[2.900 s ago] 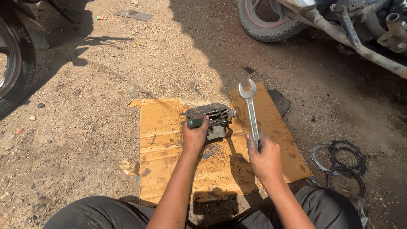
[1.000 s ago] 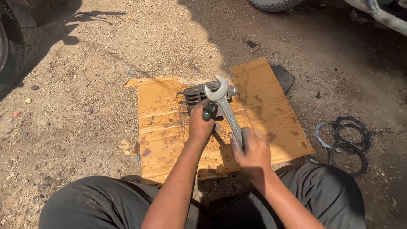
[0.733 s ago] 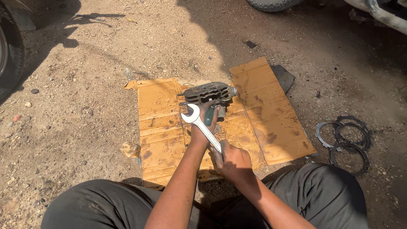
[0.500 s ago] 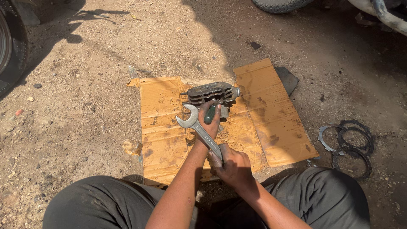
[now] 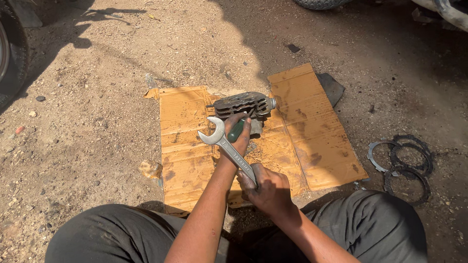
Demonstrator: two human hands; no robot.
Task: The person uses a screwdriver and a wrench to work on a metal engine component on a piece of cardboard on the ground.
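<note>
The right hand (image 5: 265, 187) is closed around the lower end of one large silver open-ended wrench (image 5: 226, 148), fingers wrapped fully about the shaft. From that grip the wrench runs up and to the left, its open head lying just beside the left hand and crossing in front of the left wrist.

The left hand (image 5: 239, 134) is closed around one green tool handle (image 5: 237, 129); the fingers fold over it so that only a short green stretch shows. The tool's working end is hidden, but the handle points up toward one finned grey metal engine part (image 5: 241, 103), which lies directly above the left-hand grip, close to the fingertips. Whether the tool tip touches the part cannot be told.

The engine part rests on one flattened sheet of brown cardboard (image 5: 317, 136) spread on the dirt ground (image 5: 87, 122); both hands work over this sheet. Well to the right of the right-hand grip, four dark ring-shaped plates (image 5: 402, 160) lie overlapping on the ground. Above and right of the engine part, one dark flat piece (image 5: 331, 87) pokes out from under the cardboard's far edge.
</note>
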